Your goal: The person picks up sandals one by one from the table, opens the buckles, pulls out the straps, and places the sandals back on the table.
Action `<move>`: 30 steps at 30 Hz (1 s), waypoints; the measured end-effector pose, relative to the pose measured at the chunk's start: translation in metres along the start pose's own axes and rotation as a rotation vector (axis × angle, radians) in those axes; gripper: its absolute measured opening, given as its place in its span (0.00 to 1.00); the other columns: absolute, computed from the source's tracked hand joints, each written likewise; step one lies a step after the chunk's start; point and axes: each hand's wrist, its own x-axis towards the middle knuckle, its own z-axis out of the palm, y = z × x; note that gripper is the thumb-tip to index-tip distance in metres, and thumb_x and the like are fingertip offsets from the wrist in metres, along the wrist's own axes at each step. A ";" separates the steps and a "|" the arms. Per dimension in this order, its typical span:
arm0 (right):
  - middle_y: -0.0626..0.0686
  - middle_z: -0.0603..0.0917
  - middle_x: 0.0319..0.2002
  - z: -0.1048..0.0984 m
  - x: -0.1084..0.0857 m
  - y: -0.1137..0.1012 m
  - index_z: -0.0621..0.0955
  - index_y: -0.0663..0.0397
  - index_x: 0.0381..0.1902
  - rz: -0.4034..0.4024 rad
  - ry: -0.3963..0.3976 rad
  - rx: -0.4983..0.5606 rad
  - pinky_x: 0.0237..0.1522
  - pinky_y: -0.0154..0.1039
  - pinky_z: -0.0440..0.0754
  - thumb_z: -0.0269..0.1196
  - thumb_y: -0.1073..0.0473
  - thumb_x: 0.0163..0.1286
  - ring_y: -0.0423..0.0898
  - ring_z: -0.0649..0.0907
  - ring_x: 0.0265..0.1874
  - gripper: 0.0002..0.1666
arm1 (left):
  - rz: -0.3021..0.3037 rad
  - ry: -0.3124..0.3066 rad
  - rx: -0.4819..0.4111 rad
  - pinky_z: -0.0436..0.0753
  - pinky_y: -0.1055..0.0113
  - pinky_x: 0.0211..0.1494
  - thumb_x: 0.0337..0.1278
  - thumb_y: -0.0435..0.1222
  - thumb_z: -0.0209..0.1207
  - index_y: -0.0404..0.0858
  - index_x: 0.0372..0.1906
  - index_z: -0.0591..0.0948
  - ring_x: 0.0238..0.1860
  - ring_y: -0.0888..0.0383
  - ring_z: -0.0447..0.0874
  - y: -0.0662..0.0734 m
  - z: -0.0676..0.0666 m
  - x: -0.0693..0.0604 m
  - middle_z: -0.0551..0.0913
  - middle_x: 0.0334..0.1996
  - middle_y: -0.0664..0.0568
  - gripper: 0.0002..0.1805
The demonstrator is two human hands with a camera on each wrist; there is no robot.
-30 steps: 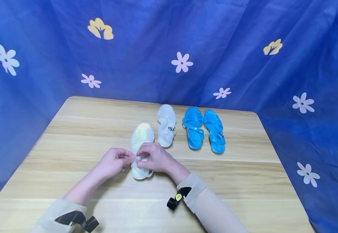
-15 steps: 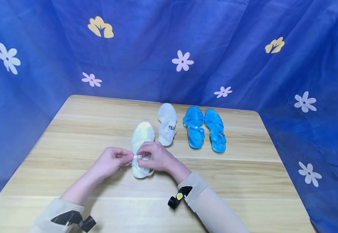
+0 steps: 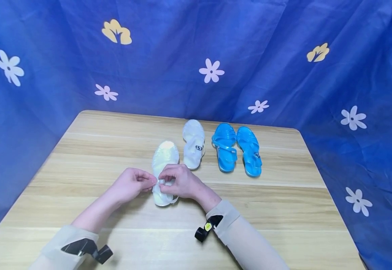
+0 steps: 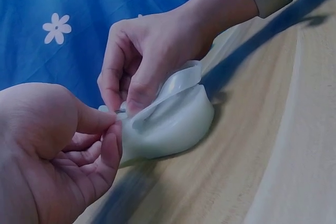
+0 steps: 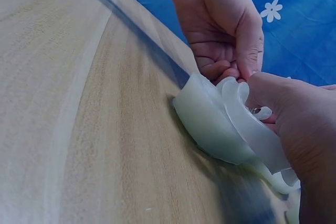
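Observation:
A white jelly sandal [image 3: 165,153] lies on the table in front of me, toe pointing away. My left hand [image 3: 128,187] pinches the strap's end between thumb and forefinger at the sandal's left side. From the right, my right hand [image 3: 185,183] pinches the strap by its small silver buckle [image 3: 161,181]. The two sets of fingertips nearly meet. In the left wrist view the heel of the sandal [image 4: 184,121] shows beyond my fingers. The right wrist view shows the heel cup [image 5: 210,124] and a curled strap; fingers hide most of the buckle.
A second white sandal [image 3: 193,131], its buckle at the side, lies just behind and right. Two blue sandals [image 3: 223,131] lie side by side farther right. The wooden table [image 3: 266,217] ends at a blue flowered curtain [image 3: 168,56].
My left fingertips shifted slightly left, baring a bit of strap, then came back right toward the buckle. My right hand stays almost still, and the sandals have not moved.

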 end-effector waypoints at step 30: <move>0.47 0.89 0.42 0.006 -0.014 0.012 0.90 0.57 0.47 0.035 0.066 0.139 0.45 0.31 0.85 0.75 0.63 0.69 0.34 0.84 0.39 0.10 | 0.188 0.049 0.190 0.88 0.64 0.44 0.63 0.36 0.73 0.31 0.50 0.87 0.39 0.54 0.88 -0.011 0.002 -0.002 0.89 0.37 0.52 0.15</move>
